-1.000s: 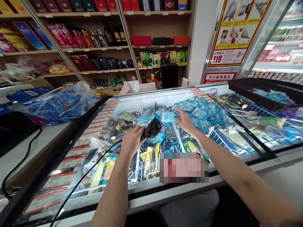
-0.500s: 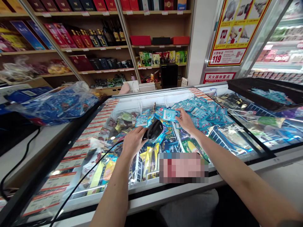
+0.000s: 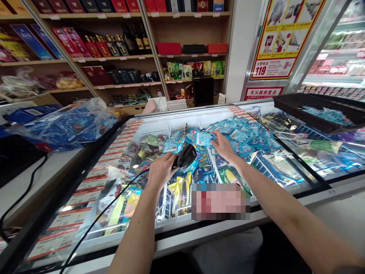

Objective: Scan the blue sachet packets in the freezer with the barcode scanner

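My left hand [image 3: 162, 168] is wrapped round the handle of a black barcode scanner [image 3: 186, 155], whose cable runs down to the lower left. The scanner's head points toward a small light-blue packet [image 3: 203, 139]. My right hand [image 3: 221, 145] pinches that packet by its right edge, with the printed label side facing me. Many more blue packets [image 3: 245, 133] lie in a heap on the glass top behind and to the right of my right hand. A smaller group of blue packets [image 3: 171, 144] lies left of the scanner.
Under the glass of the chest freezer [image 3: 168, 241] lie wire baskets and yellow packs [image 3: 180, 192]. A black tray [image 3: 316, 118] with blue packets stands at the right. A clear bag of blue packs [image 3: 76, 123] rests at the left. Goods shelves [image 3: 114, 58] stand behind.
The held packet and my right hand have barely shifted; the packet is tilted slightly differently. My left hand and the scanner stay in place.
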Demonstrator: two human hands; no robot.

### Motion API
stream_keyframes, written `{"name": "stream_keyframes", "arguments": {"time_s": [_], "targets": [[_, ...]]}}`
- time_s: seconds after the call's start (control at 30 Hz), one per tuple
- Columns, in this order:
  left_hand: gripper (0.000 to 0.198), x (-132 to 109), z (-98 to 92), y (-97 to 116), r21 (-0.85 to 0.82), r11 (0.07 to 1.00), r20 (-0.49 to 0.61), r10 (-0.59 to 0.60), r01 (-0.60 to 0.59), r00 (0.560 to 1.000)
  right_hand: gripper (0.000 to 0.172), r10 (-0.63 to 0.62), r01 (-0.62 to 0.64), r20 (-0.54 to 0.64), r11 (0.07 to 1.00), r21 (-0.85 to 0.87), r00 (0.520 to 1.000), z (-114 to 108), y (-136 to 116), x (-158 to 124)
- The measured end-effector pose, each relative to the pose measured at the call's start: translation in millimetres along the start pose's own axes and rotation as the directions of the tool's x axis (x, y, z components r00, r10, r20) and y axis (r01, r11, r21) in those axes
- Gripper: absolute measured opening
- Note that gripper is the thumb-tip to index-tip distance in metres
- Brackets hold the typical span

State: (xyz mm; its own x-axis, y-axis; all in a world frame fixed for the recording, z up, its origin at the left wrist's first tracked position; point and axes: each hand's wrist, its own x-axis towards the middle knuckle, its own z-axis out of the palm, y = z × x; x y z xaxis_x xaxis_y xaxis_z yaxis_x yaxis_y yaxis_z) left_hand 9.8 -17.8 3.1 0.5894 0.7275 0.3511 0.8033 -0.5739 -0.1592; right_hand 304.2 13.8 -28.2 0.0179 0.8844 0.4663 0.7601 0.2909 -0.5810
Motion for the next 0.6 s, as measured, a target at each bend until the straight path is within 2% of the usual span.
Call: {"name": "stream_keyframes", "arguments": {"time_s": [0.3,0.6], "targets": [[0.036,0.3,2.8,0.7,0.007,1.0,-0.009,0.008,-0.008,1.0,0.037,-0.037,0.036,-0.002,0.999,-0.016,0.999,2.2,3.9,-0.1],[0.037,2.5,9.3,1.7,0.02,1.0,-0.029,0.001,0.0,1.0,0.036,-0.022,0.021,0.005,0.984,0.179,1.0,3.9,3.9,1.8]]}}
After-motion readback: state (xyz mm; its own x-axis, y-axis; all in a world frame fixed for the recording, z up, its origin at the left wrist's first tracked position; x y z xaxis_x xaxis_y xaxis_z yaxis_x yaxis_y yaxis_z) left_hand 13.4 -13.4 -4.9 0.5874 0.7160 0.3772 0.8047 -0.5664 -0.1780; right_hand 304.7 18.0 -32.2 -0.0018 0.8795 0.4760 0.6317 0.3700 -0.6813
